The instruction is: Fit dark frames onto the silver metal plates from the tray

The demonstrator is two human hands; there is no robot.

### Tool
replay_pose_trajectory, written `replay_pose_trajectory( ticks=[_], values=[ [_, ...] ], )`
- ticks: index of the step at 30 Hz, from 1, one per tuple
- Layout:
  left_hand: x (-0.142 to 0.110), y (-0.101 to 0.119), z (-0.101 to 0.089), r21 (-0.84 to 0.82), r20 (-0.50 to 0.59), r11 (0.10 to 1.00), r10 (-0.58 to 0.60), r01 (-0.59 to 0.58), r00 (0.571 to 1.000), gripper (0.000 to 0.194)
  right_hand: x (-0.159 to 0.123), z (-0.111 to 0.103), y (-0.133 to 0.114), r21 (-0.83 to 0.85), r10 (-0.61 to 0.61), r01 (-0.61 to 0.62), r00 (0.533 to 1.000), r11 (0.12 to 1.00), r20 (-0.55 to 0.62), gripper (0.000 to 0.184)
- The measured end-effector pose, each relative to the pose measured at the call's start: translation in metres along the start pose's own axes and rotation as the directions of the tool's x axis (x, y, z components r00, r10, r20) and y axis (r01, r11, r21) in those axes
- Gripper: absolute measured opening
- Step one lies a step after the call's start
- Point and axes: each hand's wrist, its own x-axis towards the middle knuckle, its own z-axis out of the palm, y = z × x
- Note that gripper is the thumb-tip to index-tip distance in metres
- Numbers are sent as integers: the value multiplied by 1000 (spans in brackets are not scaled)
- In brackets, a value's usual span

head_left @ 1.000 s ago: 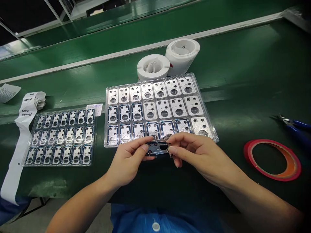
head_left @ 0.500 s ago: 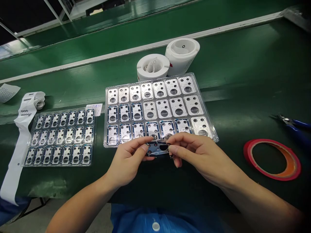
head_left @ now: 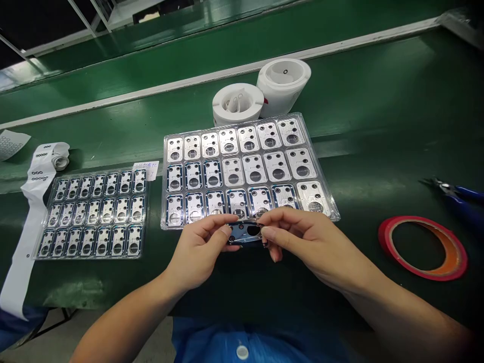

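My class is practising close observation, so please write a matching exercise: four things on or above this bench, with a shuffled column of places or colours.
1. Small plate
2. Tape ring
3. Plier-like tool
4. White rolls

A. Blue handles
B. Just beyond the larger tray
C. Between left hand and right hand
D. Red outside, orange inside

Pairs: 1-C, 2-D, 3-A, 4-B

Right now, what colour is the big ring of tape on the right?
The tape ring is red outside, orange inside; the head view shows it.
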Motion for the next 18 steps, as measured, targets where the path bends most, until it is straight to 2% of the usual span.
replay_pose_trajectory(
  ticks=[10, 18],
  values=[
    [0, 1, 2, 26, 1, 1000, -9, 9, 1000, 28, 1, 1, -2, 5, 0, 0, 1000, 1000, 7, 25],
    [1, 0, 2, 53, 32, 999, -2, 0, 999, 25, -1, 1, -1, 1, 9, -9, 1000, 1000, 28, 21]
  ],
)
